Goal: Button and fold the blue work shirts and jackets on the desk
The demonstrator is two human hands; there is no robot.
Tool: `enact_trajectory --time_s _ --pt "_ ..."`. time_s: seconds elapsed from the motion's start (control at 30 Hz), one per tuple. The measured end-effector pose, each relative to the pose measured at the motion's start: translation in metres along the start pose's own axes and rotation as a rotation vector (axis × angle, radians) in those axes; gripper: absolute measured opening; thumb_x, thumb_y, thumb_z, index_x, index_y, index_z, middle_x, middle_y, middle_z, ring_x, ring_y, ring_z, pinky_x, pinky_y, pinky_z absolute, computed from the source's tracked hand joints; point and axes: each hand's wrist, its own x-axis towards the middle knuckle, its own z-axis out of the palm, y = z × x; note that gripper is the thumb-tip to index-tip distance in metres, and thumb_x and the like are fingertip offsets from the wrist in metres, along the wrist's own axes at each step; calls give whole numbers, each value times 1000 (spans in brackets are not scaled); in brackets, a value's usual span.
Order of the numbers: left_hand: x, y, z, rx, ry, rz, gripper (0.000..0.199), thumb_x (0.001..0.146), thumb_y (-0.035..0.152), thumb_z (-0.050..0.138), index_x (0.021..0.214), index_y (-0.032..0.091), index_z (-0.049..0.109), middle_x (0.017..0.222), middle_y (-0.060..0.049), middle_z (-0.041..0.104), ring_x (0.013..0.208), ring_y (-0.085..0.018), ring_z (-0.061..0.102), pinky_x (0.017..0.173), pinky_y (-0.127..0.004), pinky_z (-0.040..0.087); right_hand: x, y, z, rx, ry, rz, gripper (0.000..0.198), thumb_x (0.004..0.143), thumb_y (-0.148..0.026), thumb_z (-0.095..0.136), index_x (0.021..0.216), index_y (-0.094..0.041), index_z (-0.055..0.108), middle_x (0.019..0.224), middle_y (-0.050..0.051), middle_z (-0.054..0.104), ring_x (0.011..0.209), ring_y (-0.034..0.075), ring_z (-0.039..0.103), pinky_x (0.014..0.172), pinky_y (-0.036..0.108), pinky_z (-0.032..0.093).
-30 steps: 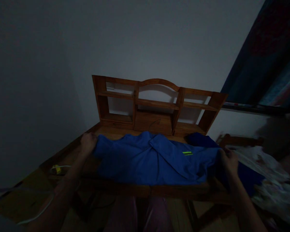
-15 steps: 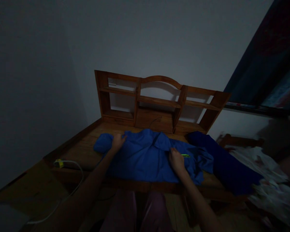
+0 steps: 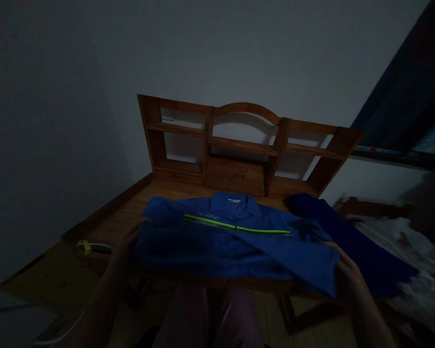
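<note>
A blue work shirt (image 3: 210,251) lies spread across the wooden table, its collar toward the shelf and a yellow-green stripe with pale letters across the chest. At the shirt's left edge, my left hand (image 3: 132,237) is closed on the cloth, though dark and blurred. My right hand (image 3: 346,266) grips the fabric at the right side, pulling a slanting fold of it taut and slightly raised over the table's front edge. The fingertips of both hands are partly hidden by cloth and shadow.
A wooden shelf unit (image 3: 235,176) stands at the back of the table (image 3: 126,205) against the wall. Dark blue cloth (image 3: 362,246) lies at the right, beside whitish bags (image 3: 420,246). A pale cable with a yellow piece (image 3: 86,247) sits at the left edge.
The shirt has gone from bunched to spread out, with collar, stripe and letters now showing. My hands have moved apart, left hand leftward and right hand rightward, to the shirt's sides.
</note>
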Motion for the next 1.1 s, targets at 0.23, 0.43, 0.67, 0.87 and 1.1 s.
enact_trajectory --time_s 0.23,0.43,0.67,0.87,1.1 --pt "-68 -26 -16 748 -343 -79 35 81 46 47 98 24 68 102 -2 67 100 -25 60 96 -37 41 -62 48 -17 -529 10 128 40 69 -51 60 95 -22 69 105 8 64 103 30 57 80 35 51" --pt "-93 -43 13 961 -522 -26 31 83 39 43 99 28 67 94 -4 69 90 -23 64 78 -29 48 -75 65 2 -565 -238 61 41 78 -46 52 105 -18 66 107 11 64 96 25 61 84 33 50" --pt "-107 -28 66 770 -716 119 20 82 39 48 83 32 67 82 -3 68 75 -21 63 70 -28 45 -84 70 28 -659 -225 -44 32 79 -36 53 107 -27 66 109 6 64 102 25 59 89 37 48" --pt "-36 2 162 595 -742 413 27 86 41 46 83 23 65 78 -4 63 74 -19 57 73 -28 41 -85 52 59 -704 -225 -96 31 83 -37 46 105 -27 66 101 7 66 101 23 59 87 33 49" --pt "52 -73 241 698 -806 509 53 63 53 70 104 20 62 113 -9 50 100 -25 50 89 -32 38 -86 44 70 -768 -163 -161 34 86 -41 43 104 -24 66 105 7 66 99 22 61 86 29 48"
